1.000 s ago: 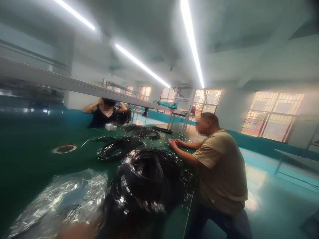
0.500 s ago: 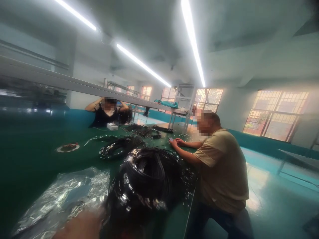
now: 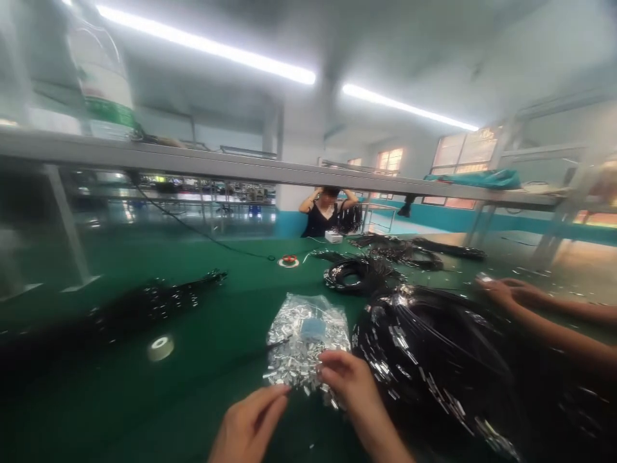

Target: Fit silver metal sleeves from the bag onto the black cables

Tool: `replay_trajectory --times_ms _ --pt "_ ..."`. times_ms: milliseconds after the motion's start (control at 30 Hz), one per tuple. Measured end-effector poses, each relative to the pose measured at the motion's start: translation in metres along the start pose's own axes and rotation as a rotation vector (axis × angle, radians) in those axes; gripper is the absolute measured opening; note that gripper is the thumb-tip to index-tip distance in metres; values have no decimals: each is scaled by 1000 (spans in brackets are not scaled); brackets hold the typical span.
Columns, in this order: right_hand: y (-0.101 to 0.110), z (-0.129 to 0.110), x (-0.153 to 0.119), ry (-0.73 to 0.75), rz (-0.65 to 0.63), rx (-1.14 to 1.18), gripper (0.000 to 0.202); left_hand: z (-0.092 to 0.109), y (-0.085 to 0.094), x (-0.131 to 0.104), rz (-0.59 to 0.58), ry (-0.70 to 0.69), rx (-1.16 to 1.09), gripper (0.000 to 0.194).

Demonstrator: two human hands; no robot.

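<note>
My left hand (image 3: 253, 421) is at the bottom centre with thumb and forefinger pinched together; what is between them is too small to make out. Close by on the right, my right hand (image 3: 354, 392) reaches over the near edge of a clear plastic bag (image 3: 332, 308), its thumb and fingers drawn together. Whether a piece is in that pinch is hidden by blur. Small shiny metal pieces (image 3: 289, 366) fill the bag and spill at its mouth, with a blue patch (image 3: 313, 329) among them. To the right lies a big coil of black cables (image 3: 434, 341) with metallic ends.
A tape roll (image 3: 160, 348) and a black cable bundle (image 3: 120, 315) lie left on the green table (image 3: 231, 347). Smaller coils (image 3: 351, 276) lie behind. A co-worker's hands (image 3: 506, 289) are at right; another person (image 3: 328, 215) sits beyond. A shelf (image 3: 231, 164) spans overhead.
My view has swung to the left, so the bag and coil now appear further right. Both my hands are now in view by the bag; before, only one blurred hand showed.
</note>
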State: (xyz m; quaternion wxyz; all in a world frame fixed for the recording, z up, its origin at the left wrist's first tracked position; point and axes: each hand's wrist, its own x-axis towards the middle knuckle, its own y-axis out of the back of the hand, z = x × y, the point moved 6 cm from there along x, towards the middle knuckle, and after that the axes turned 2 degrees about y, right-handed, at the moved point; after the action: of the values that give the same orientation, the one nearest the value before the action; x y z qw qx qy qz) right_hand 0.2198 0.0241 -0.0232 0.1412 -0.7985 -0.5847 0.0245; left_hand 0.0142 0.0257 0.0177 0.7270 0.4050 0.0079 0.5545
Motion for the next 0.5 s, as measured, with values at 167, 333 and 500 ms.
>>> replay_trajectory --times_ms 167,333,500 --pt "-5 -5 -6 -7 -27 33 30 -5 -10 -3 -31 -2 -14 22" --pt "-13 -3 -7 9 -74 18 29 -7 -11 -5 -36 14 -22 22" --pt "-14 -8 -9 51 -97 -33 24 0 -8 -1 -30 25 -25 24"
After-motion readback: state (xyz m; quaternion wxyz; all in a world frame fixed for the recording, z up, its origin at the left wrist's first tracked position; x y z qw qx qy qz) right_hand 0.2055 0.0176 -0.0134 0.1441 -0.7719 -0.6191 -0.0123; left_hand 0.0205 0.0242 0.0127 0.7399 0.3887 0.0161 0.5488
